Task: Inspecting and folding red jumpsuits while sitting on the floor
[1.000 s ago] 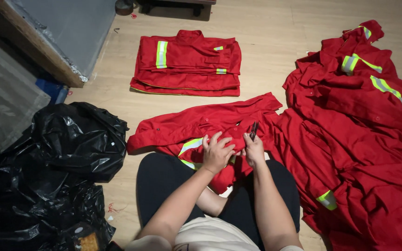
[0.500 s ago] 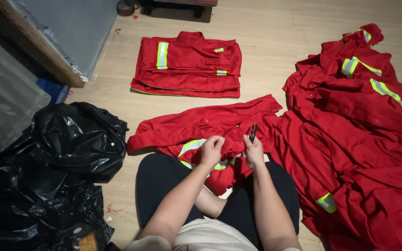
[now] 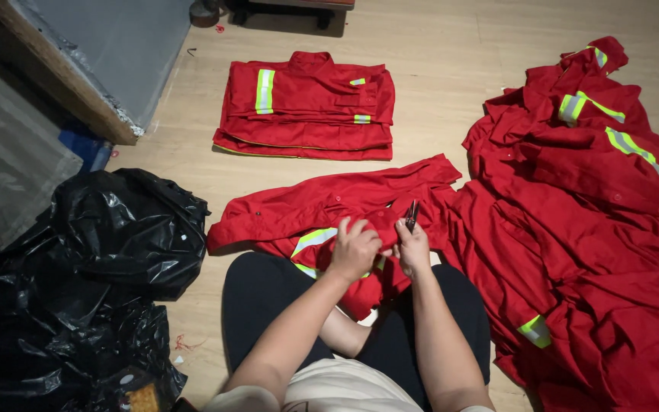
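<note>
**Hands on red work garment, small snips in right**

Head view: left hand [image 3: 355,249] pinched shut on a fold of the red work garment [image 3: 329,210] lying across the lap. Right hand [image 3: 413,248] just beside it, closed around small dark snips [image 3: 411,214], blades pointing up and away from the body. Hands nearly touching, both over the same patch of cloth. Garment spreads from the lap out onto the wooden floor [image 3: 451,69], sleeve stretched to the left, reflective yellow-silver stripe showing near the left hand. Person sits on the floor, legs in black.

Around: folded stack of red garments [image 3: 306,107] further out on the floor, stripes facing up. Loose pile of red garments [image 3: 596,229] on the right, touching the one being worked. Black plastic bags [image 3: 93,282] bunched on the left. Grey board [image 3: 116,53] leaning at top left.
</note>
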